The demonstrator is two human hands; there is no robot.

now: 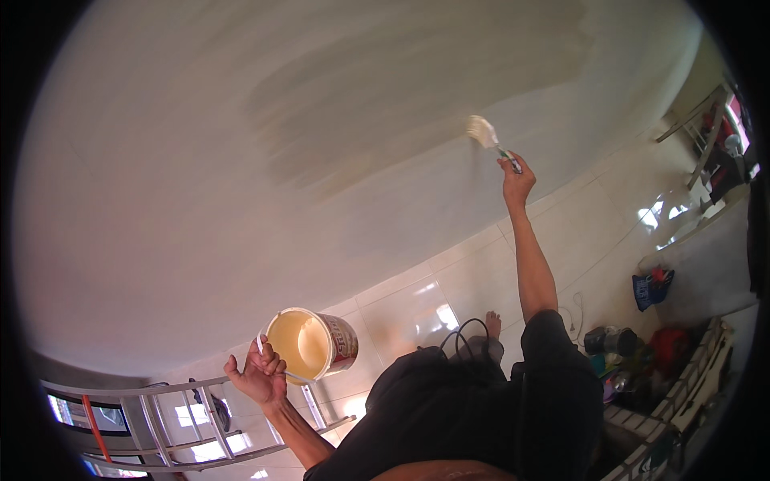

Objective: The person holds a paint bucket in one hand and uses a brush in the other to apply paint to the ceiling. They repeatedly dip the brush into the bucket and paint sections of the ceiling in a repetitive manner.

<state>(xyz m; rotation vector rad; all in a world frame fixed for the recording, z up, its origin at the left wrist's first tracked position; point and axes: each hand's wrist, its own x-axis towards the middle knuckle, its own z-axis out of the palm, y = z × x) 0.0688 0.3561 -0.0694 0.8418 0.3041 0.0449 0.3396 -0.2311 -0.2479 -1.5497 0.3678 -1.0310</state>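
Observation:
My right hand (518, 180) grips the handle of a paintbrush (483, 132), whose wide head, loaded with pale paint, is at the wall (176, 176). The wall carries a broad darker grey-beige patch of strokes (401, 88) above the brush. Low on the left, my left hand (261, 373) is closed on the white handle of a paint bucket (335, 341), which hangs tilted with cream paint visible inside.
An aluminium ladder (160, 413) is at the lower left. Tiled floor (409, 305) runs along the wall's foot, with my bare foot (492, 322) on it. At right are a blue bag (650, 290), clutter (609, 341) and more items by a frame (718, 152).

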